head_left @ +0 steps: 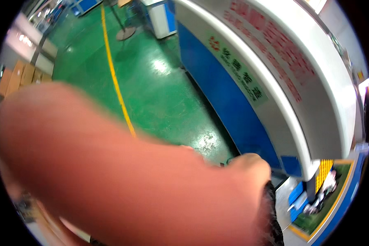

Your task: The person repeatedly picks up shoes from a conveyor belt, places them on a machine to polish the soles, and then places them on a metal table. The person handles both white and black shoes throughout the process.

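Very close to the camera, my right hand [160, 188] fills the lower middle and left of the view, smeared by motion and out of focus. A dark cuff [274, 219] wraps its wrist at the lower right. A bent knuckle [252, 164] shows more sharply beside that cuff. How its fingers lie, and whether they hold anything, cannot be made out. At the lower left edge, a blurred skin-toned shape [55, 217] appears to be part of my left hand or arm, mostly hidden behind the right hand. Its fingers do not show.
A large white and blue machine housing [229, 106] with printed lettering stands along the right. Beyond its near end is a blue-framed station [299, 201] with yellow parts. A yellow line [115, 78] crosses the green floor [151, 94]. Cardboard boxes [22, 78] and a round stand base [126, 33] lie further off.
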A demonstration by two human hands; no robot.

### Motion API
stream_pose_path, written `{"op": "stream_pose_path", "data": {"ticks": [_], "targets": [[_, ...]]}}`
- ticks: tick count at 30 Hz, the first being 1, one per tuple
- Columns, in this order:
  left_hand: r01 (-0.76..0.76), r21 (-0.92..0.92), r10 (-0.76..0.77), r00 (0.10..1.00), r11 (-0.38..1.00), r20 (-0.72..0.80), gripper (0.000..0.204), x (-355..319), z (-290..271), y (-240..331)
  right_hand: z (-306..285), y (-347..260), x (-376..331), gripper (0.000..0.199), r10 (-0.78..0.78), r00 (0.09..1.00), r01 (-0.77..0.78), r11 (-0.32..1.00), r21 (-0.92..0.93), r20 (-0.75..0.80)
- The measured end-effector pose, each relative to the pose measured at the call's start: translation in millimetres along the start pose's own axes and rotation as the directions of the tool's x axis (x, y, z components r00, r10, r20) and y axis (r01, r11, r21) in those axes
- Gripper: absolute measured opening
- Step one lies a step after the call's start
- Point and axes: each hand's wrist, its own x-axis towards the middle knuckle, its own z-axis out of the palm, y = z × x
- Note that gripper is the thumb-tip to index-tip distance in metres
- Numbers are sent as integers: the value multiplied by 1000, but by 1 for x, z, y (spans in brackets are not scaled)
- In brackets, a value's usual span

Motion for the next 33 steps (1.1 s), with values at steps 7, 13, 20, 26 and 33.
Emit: {"op": "stream_pose_path", "data": {"ticks": [7, 13, 20, 26, 33], "targets": [[17, 57, 14, 862, 998, -507, 21, -24, -23, -53, -56, 155, -68, 47, 311, 748, 74, 838, -540, 586], [409, -80, -407, 829, 909, -385, 30, -37, -28, -155, -215, 209, -99, 24, 879, 459, -746, 305, -592, -126], [265, 278, -192, 946, 923, -261, 33, 113, -156, -109, -324, 288, -7, 17, 758, 581, -734, 330, -594, -296], [-94, 549, 509, 527, 831, -681, 21, 227, -342, 67, -317, 333, 171, 19, 634, 742, -609, 503, -613, -217], [-836, 280, 769, 236, 473, -595, 21, 326, -465, 139, -324, 414, 227, 24, 754, 651, -543, 384, -747, -86]]}}
